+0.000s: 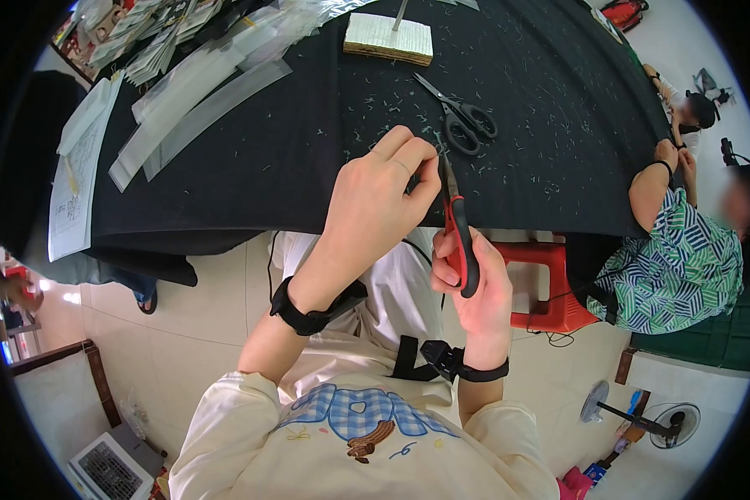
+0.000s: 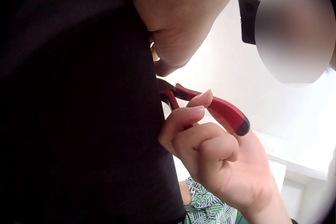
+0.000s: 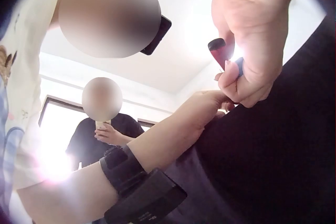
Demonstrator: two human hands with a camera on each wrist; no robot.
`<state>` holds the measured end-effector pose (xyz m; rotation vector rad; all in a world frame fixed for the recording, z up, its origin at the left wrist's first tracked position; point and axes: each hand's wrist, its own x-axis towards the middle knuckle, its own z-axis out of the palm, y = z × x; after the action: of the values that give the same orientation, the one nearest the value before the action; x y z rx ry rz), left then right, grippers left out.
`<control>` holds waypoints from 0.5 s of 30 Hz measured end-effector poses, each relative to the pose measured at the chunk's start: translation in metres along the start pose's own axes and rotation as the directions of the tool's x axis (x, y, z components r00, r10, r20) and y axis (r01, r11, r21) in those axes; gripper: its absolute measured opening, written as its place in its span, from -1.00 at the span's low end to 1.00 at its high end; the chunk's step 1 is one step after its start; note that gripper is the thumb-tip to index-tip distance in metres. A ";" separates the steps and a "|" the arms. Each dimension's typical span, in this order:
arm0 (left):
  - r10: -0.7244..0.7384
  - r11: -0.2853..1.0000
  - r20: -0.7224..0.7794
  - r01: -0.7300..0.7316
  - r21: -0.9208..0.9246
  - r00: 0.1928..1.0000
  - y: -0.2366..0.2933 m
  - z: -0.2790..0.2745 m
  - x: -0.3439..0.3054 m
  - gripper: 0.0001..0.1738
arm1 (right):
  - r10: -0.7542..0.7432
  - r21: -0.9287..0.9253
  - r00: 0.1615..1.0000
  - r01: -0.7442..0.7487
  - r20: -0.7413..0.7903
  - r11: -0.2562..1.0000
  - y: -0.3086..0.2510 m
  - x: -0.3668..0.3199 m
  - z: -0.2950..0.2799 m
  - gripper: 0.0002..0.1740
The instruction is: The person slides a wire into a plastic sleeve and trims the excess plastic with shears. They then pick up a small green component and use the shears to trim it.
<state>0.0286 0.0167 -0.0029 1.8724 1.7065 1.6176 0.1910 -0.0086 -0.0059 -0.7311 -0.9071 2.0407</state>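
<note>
In the head view my right hand (image 1: 479, 287) grips slim pliers (image 1: 457, 215) with red and black handles, their tips pointing away from me. My left hand (image 1: 383, 187) is bent over right beside those tips, thumb and forefinger pinched together on a small thin piece, mostly hidden by the fingers. From the left wrist, the pliers' red handle (image 2: 226, 112) shows across the curled fingers of the right hand. Black-handled scissors (image 1: 467, 125) lie on the black cloth (image 1: 292, 150) just beyond the hands, blades parted.
Tiny pale scraps (image 1: 383, 100) litter the cloth. A white block (image 1: 387, 37) with an upright rod stands at the back. Clear plastic strips (image 1: 200, 117) and a paper sheet (image 1: 75, 175) lie to the left. A red stool (image 1: 550, 279) and a seated person (image 1: 683, 258) are at the right.
</note>
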 end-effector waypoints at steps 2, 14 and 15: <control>-0.006 1.000 0.001 0.006 0.003 1.000 0.000 0.000 0.000 -0.96 | -0.012 -0.019 1.000 0.012 0.008 1.000 -0.001 0.000 0.000 -0.64; 0.015 1.000 -0.011 -0.016 -0.024 1.000 -0.002 0.001 0.000 -0.96 | 0.003 0.012 1.000 -0.003 -0.022 1.000 0.001 0.001 0.000 -0.72; 0.016 1.000 -0.010 -0.016 -0.021 1.000 -0.003 0.001 0.000 -0.96 | 0.003 0.012 1.000 -0.003 -0.022 1.000 0.001 0.001 0.000 -0.72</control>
<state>0.0275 0.0185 -0.0049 1.8768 1.6756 1.6463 0.1894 -0.0080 -0.0068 -0.7475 -0.8813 2.0354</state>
